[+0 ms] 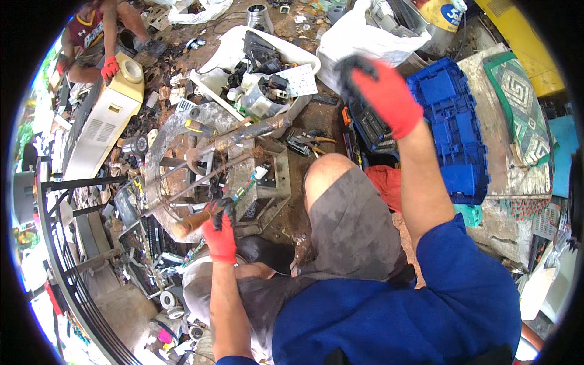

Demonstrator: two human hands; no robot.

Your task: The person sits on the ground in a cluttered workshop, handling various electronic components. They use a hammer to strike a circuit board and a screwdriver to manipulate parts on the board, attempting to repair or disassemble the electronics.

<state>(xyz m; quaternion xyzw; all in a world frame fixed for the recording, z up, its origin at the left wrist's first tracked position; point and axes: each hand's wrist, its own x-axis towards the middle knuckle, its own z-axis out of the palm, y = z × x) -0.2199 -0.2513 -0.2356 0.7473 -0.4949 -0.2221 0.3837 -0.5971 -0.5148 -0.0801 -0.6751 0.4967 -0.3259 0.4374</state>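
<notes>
My red-and-black gloved left hand (222, 231) is closed around a long, narrow green circuit strip (246, 185), beside a wooden handle (190, 225), over a worn metal stand (271, 173) with rods and a rusty pipe (243, 135) on it. A yellow-handled screwdriver (201, 126) lies near the pipe. My right hand (380, 97), in a red-and-black glove, is raised over an open dark toolbox (374, 131) beside a blue plastic case (450, 134); its fingers are smeared by motion. Pliers (304, 140) lie on the ground between the stand and toolbox.
A co-worker's gloved hand (109, 69) rests on a cream appliance (103, 134) at upper left. A white bin (213, 73) of electronic scrap and a white sack (340, 42) stand ahead. A black metal rack (55, 219) and scattered scrap lie left; a board (502, 176) with green mat is right.
</notes>
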